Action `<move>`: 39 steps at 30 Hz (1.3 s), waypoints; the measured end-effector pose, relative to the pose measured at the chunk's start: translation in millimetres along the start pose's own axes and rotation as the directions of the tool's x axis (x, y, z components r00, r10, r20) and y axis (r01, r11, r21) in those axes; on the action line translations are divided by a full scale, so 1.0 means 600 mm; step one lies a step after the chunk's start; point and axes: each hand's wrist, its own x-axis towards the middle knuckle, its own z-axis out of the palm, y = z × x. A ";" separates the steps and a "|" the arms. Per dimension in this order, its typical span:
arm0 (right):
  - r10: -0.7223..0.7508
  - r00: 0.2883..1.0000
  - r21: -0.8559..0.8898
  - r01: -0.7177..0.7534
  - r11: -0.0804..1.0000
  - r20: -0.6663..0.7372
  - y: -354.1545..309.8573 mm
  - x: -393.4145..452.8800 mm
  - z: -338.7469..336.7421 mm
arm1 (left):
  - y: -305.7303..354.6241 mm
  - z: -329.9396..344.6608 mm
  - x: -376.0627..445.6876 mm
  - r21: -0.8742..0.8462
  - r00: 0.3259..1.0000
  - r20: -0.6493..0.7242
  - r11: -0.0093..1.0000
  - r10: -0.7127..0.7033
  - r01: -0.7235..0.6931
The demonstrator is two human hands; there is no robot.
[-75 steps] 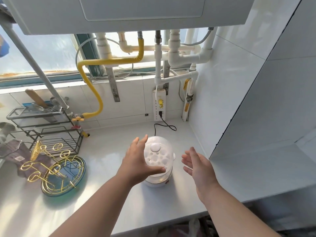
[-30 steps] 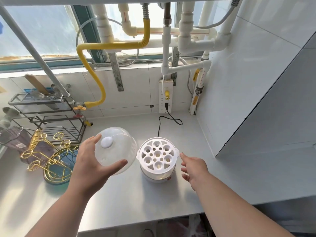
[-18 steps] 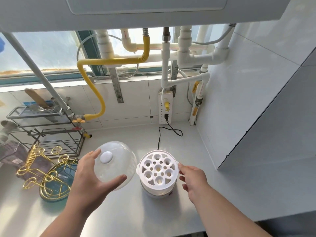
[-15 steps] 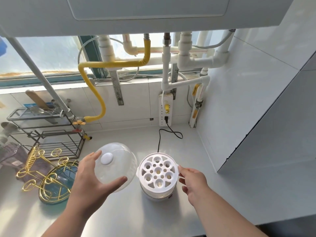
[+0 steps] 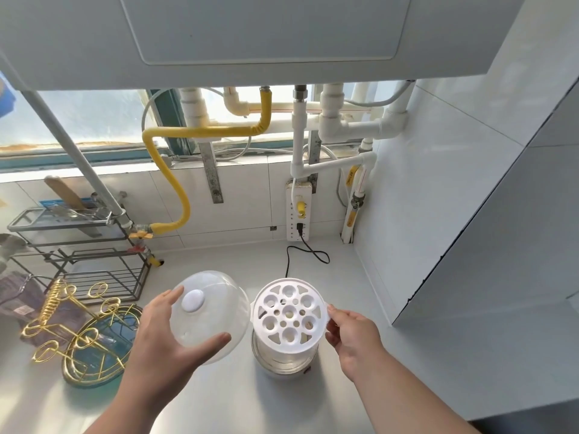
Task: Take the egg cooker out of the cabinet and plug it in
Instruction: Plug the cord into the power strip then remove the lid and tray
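The left hand (image 5: 166,339) is spread wide under the clear domed lid (image 5: 209,316), fingers and thumb curled round its rim, holding it clear of the counter just left of the egg cooker (image 5: 286,355). The right hand (image 5: 352,332) pinches the right edge of the white perforated egg tray (image 5: 289,314) between thumb and fingertips; the tray sits tilted over the cooker's base, raised above it on the near side.

The cooker stands on the pale countertop (image 5: 407,386), near the corner of the tiled walls. Its black cord (image 5: 305,255) loops across the counter behind it and runs up into the white power strip (image 5: 299,214) fixed upright on the back wall. I cannot tell whether anything lies in the base.

To the left lie a gold wire holder (image 5: 62,321) on a round blue-green tray (image 5: 100,349), and behind them a dark metal rack (image 5: 78,245). A yellow hose (image 5: 175,170) and white pipes (image 5: 338,130) run under the cabinet (image 5: 250,36) overhead.
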 end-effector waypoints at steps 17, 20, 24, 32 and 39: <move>-0.017 0.988 0.158 0.042 0.987 -0.156 -0.028 -0.054 -0.181 | 0.040 0.072 -0.012 -0.016 0.995 0.097 1.000 0.020 -0.019; -0.017 0.984 0.163 0.046 0.986 -0.178 -0.027 -0.061 -0.207 | 0.052 0.101 -0.013 -0.007 0.986 0.166 1.000 -0.001 0.002; -0.019 0.980 0.191 0.057 0.980 -0.196 -0.026 -0.071 -0.237 | 0.071 0.140 -0.010 0.033 0.960 0.278 0.999 -0.012 0.003; -0.011 0.973 0.253 0.071 0.965 -0.233 -0.031 -0.092 -0.277 | 0.077 0.191 -0.011 0.099 0.920 0.385 0.995 -0.070 0.034; -0.018 0.971 0.299 0.090 0.950 -0.237 -0.033 -0.106 -0.276 | 0.064 0.217 -0.017 0.107 0.920 0.382 0.993 -0.083 0.046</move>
